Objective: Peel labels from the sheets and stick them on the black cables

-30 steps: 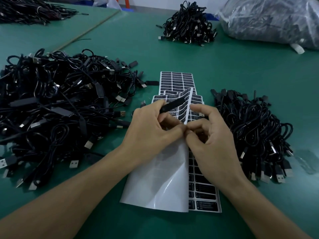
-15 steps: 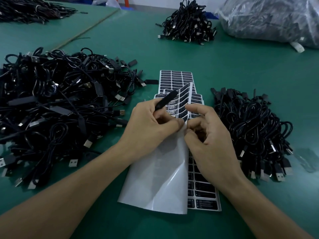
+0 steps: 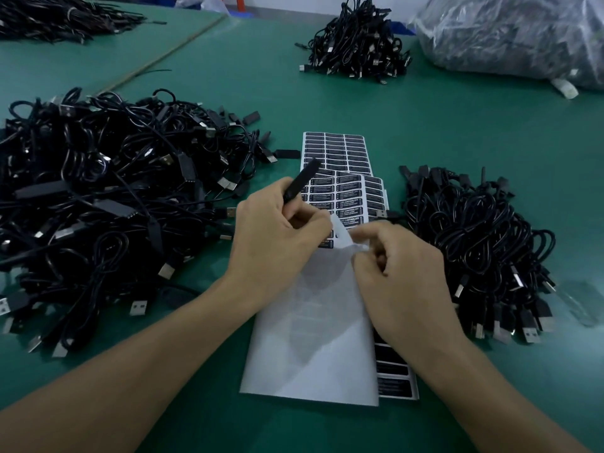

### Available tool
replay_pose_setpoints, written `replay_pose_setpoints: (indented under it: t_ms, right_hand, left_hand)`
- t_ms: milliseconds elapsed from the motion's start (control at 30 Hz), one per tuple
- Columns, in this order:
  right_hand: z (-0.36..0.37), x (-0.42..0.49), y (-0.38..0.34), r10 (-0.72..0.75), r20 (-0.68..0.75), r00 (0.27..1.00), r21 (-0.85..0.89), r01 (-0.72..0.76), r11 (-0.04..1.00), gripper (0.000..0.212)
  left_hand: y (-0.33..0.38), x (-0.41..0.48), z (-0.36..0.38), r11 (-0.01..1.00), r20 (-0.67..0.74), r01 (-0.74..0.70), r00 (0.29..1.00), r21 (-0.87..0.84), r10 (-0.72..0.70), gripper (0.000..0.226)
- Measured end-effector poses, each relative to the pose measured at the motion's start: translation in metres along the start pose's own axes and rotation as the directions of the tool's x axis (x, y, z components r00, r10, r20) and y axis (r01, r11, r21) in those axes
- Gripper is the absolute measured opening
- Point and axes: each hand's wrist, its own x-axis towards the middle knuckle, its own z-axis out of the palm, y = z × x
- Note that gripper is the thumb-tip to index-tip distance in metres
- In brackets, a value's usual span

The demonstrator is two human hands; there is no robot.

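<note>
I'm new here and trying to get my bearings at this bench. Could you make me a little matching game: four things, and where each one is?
Things:
1. tangled cable pile
2. clear plastic bag
3. folded label sheet
4. black cable piece

Places:
a. far right corner
b. held in the left hand
c. left side of the table
d. centre, closest to the person

Pairs: 1-c, 2-a, 3-d, 4-b
</note>
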Motion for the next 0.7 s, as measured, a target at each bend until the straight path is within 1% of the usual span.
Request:
replay_pose_setpoints:
  t_ms: [67, 167, 200, 300, 400, 567, 700]
  right_hand:
    - [0.001, 0.000, 0.001, 0.017, 0.018, 1.000, -0.082, -0.015, 0.997, 0.025]
    - [0.001, 0.000, -0.003, -0.037, -0.085, 0.996, -0.102, 0.028, 0.994, 0.019]
    - [0.002, 0.000, -0.005, -0.064, -0.113, 0.992, -0.095, 0.054, 0.994, 0.018]
    - [0.003, 0.002, -0.008, -0.125, -0.155, 0.980, -0.093, 0.111, 0.989, 0.022]
    - [0.002, 0.004, -0.007, -0.146, -0.162, 0.976, -0.139, 0.124, 0.983, 0.022]
    - [0.001, 0.005, -0.004, -0.139, -0.147, 0.979, -0.152, 0.116, 0.981, 0.013]
    - [0.001, 0.004, -0.004, -0.142, -0.134, 0.981, -0.160, 0.119, 0.980, 0.008]
  left_hand:
    - [-0.001, -0.001, 0.001, 1.000, 0.013, -0.003, 1.000, 0.016, 0.003, 0.049]
    - [-0.002, -0.003, 0.002, 0.998, 0.040, -0.023, 0.999, 0.055, 0.021, 0.052]
    - [0.000, -0.004, 0.002, 0.997, 0.057, -0.030, 0.998, 0.073, 0.025, 0.049]
    - [0.006, -0.006, 0.002, 0.996, 0.112, -0.034, 0.993, 0.083, 0.025, 0.031]
    - [0.010, -0.006, 0.002, 0.995, 0.106, -0.043, 0.994, 0.085, 0.034, 0.041]
    - [0.008, -0.007, 0.004, 0.993, 0.096, -0.049, 0.995, 0.104, 0.039, 0.040]
    - [0.010, -0.006, 0.005, 0.995, 0.115, -0.052, 0.992, 0.081, 0.042, 0.040]
